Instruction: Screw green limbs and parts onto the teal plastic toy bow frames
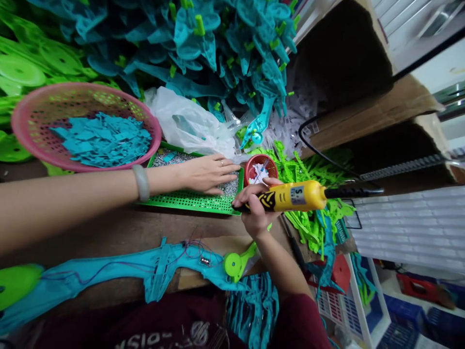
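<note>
My left hand (208, 174) lies palm down over a green perforated tray (192, 200) of small silvery screws (176, 158), its fingers stretched out. A grey bangle circles that wrist. In my right hand (256, 211) is a yellow and black electric screwdriver (305, 195), its cord end pointing right and its tip near the tray's right corner. Close to my body lies a long teal plastic toy-gun shell (119, 269) with thin wires, a small metal part and a round lime-green piece (233, 264) on it.
A pink basket (29, 121) of teal pieces stands left. Behind the tray are a plastic bag (192, 118) and heaped teal parts (232, 48). A small red basket (272, 167), lime-green parts (305, 223) and cardboard boxes (374, 116) fill the right. A black cord hangs there.
</note>
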Demonstrator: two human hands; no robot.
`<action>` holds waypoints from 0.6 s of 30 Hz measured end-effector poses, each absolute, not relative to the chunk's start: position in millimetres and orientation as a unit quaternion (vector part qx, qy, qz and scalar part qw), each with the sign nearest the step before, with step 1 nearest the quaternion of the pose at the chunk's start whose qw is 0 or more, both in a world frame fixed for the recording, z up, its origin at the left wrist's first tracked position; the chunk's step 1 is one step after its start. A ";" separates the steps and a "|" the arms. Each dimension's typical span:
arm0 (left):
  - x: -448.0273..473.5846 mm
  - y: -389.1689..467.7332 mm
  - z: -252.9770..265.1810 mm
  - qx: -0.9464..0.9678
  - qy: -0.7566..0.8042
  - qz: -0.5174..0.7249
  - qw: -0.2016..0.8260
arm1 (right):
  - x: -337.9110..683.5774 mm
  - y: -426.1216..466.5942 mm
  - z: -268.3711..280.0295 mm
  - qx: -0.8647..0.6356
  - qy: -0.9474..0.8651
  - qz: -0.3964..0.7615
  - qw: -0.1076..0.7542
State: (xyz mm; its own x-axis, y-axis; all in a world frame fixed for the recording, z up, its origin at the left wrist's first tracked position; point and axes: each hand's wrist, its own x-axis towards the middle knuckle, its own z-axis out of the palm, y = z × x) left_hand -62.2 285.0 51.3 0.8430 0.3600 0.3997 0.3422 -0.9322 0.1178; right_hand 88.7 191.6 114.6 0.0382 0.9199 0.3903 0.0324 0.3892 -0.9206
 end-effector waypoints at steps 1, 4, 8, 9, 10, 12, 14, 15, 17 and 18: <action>-64.4 284.2 54.0 0.963 0.183 0.200 0.014 | 87.9 191.6 112.4 -0.414 -0.581 0.371 0.594; -67.7 282.1 66.0 0.971 0.185 0.150 -0.018 | 83.9 193.0 106.9 -0.422 -0.579 0.367 0.594; -77.1 263.5 94.9 0.953 0.264 0.132 -0.067 | 79.4 196.6 97.9 -0.406 -0.584 0.372 0.597; -81.2 249.8 102.6 0.947 0.284 0.129 -0.073 | 78.8 197.8 94.5 -0.403 -0.583 0.375 0.597; -85.3 231.3 109.1 0.940 0.304 0.131 -0.077 | 78.5 199.0 90.8 -0.403 -0.582 0.378 0.597; -91.2 181.9 116.4 0.933 0.325 0.142 -0.067 | 78.3 201.6 83.3 -0.406 -0.578 0.385 0.593; -90.4 125.6 115.2 0.927 0.312 0.203 -0.046 | 78.3 204.3 77.6 -0.402 -0.578 0.395 0.590; -87.1 99.5 112.1 0.925 0.293 0.242 -0.027 | 78.2 205.4 75.8 -0.393 -0.580 0.399 0.592; -76.3 59.6 103.0 0.922 0.278 0.267 0.024 | 77.8 206.9 74.3 -0.368 -0.587 0.405 0.596; -69.8 47.4 98.0 0.920 0.275 0.277 0.041 | 77.6 207.0 74.2 -0.360 -0.590 0.408 0.596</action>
State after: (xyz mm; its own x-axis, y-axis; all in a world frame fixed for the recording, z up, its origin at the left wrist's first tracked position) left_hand -69.8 47.4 98.0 0.6954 0.5286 0.4869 0.4836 -0.8453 0.2270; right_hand 77.6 207.0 74.2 -0.0290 0.9119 0.4093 -0.0623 0.4071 -0.9113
